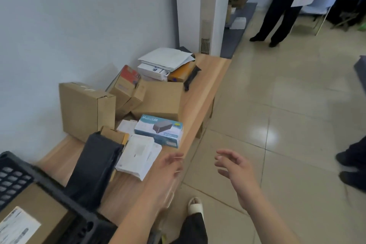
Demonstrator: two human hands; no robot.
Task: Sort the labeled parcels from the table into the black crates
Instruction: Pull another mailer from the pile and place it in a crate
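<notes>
Both hands are held out empty, gripping nothing. The left hand (171, 166) is blurred, fingers loosely spread, hovering over the front edge of the bench (206, 85), just beside a white parcel (138, 155). The right hand (234, 166) hangs over the tiled floor (287, 115), fingers relaxed and slightly curled, well apart from any parcel.

The white parcel lies flat near the bench edge. Left of it a black bag (95, 166) leans against a black crate (59, 194) at the lower left; inside the crate sits a brown box (37, 204) with a white label. Behind the white parcel is a teal box (158, 129). Farther back stand several cardboard boxes (87, 109), and beyond them a stack of papers (166, 58) near the wall.

Another person (285, 4) stands on the floor at the far right, holding a sheet.
</notes>
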